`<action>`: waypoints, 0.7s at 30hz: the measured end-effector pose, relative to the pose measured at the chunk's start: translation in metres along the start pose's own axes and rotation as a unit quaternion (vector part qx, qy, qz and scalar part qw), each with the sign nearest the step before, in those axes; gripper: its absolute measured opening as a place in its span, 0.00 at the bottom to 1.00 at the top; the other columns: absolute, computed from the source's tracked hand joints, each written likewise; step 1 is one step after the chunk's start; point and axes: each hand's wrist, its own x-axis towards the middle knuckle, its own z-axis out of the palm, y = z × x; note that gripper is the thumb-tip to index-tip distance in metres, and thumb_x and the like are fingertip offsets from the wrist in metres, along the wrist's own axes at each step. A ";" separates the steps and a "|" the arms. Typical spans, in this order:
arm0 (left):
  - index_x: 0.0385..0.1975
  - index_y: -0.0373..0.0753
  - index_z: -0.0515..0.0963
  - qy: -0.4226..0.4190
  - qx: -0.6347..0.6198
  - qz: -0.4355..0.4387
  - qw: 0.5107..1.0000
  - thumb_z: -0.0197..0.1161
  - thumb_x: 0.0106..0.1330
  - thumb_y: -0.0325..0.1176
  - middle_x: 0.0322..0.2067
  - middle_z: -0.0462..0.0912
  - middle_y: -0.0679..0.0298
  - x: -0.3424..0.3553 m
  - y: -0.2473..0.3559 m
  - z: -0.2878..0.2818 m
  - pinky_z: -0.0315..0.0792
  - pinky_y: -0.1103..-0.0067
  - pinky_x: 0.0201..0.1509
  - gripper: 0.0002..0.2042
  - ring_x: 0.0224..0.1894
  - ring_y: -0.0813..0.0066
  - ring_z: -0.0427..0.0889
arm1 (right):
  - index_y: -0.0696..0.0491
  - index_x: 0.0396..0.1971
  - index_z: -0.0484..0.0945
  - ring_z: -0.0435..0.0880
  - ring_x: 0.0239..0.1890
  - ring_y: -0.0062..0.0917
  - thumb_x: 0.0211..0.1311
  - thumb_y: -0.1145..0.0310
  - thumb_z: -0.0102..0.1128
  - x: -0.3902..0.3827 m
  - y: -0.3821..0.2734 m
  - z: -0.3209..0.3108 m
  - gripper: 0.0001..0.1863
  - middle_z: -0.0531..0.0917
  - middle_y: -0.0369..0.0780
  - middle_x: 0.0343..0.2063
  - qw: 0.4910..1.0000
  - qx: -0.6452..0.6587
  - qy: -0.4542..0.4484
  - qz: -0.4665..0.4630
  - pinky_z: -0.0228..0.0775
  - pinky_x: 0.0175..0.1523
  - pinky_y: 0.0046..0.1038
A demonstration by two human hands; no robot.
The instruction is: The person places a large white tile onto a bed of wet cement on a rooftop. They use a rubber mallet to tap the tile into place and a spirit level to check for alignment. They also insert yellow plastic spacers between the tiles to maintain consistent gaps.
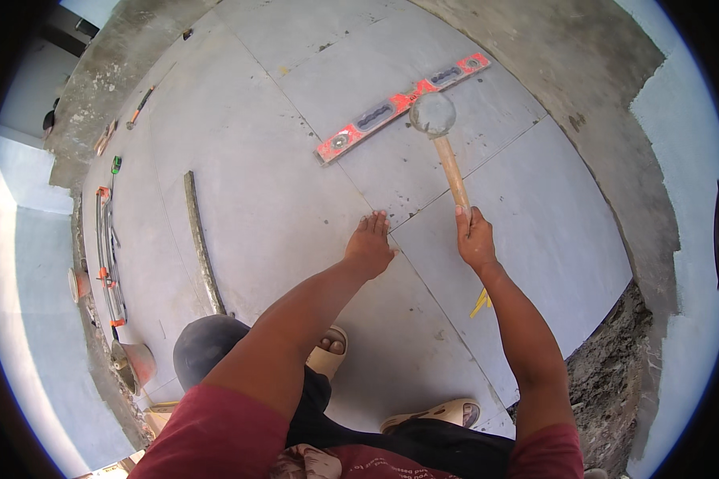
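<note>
My right hand [478, 238] is wrapped round the wooden handle of a mallet [434, 114], whose round grey head is at the far end, over the floor tiles. Just beyond the mallet head, a red spirit level [375, 116] lies slantwise across the large grey tiles [272, 223]; the head hides a little of its lower edge. My left hand [371, 243] rests flat on a tile beside a joint, fingers stretched out and nothing in them. Small yellow pieces [481, 302] lie on the tile by my right forearm.
A long narrow bar [202, 239] lies on the tiles to the left. Along the left edge are a tile cutter [107, 255], a green tape measure [117, 164], a hammer-like tool [141, 108] and a bucket [140, 363]. Rough mortar [611, 375] borders the tiles at lower right.
</note>
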 end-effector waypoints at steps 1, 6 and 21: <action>0.72 0.27 0.51 -0.004 0.009 -0.004 1.000 0.37 0.77 0.54 0.75 0.45 0.47 -0.001 -0.003 -0.001 0.43 0.66 0.79 0.36 0.78 0.56 0.44 | 0.59 0.27 0.72 0.77 0.20 0.40 0.73 0.45 0.49 0.010 -0.001 -0.002 0.29 0.80 0.48 0.19 0.985 -0.033 -0.103 0.136 0.70 0.29 0.37; 0.72 0.27 0.52 -0.013 0.006 -0.017 1.000 0.37 0.77 0.55 0.75 0.47 0.46 -0.005 -0.003 0.001 0.42 0.65 0.79 0.36 0.77 0.54 0.46 | 0.60 0.27 0.74 0.78 0.20 0.39 0.74 0.42 0.46 0.024 -0.061 -0.024 0.32 0.79 0.47 0.18 0.996 0.048 -0.059 0.047 0.70 0.30 0.36; 0.72 0.27 0.53 -0.045 0.051 -0.022 0.997 0.36 0.77 0.55 0.75 0.48 0.45 0.003 0.002 -0.012 0.44 0.65 0.78 0.36 0.77 0.53 0.47 | 0.60 0.26 0.73 0.81 0.23 0.35 0.74 0.44 0.48 0.033 -0.056 -0.021 0.30 0.76 0.47 0.17 0.996 0.093 0.002 -0.016 0.72 0.32 0.34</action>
